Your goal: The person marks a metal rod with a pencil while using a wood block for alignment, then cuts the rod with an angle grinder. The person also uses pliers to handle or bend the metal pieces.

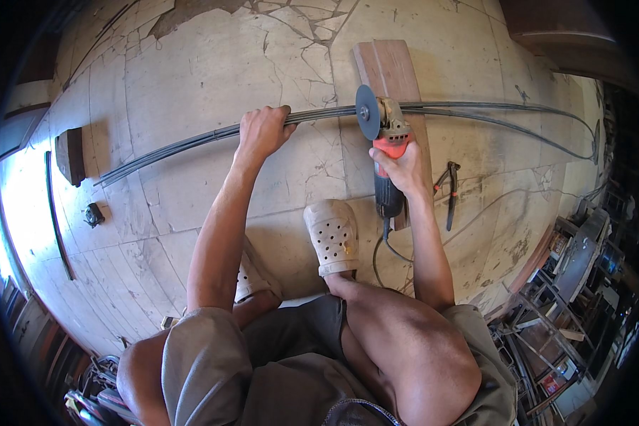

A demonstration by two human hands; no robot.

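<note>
A bundle of thin dark metal rods (184, 148) runs from left to right over the floor, its far right part bent round in a loop. My left hand (264, 133) is closed around the bundle left of the middle. In my right hand (399, 167) is a red and black angle grinder (388, 195), gripped by its body. Its grey cutting disc (366, 112) stands upright at the rods, near a wooden board (397, 67) that lies beneath them. Whether the disc touches the rods, or spins, I cannot tell.
Pliers with dark and red handles (449, 192) lie right of the grinder, whose cord (378, 263) trails beside my shoe (332, 238). A wooden block (69, 156) and a small dark object (93, 214) are at the left. Metal frames and scrap (557, 312) crowd the lower right.
</note>
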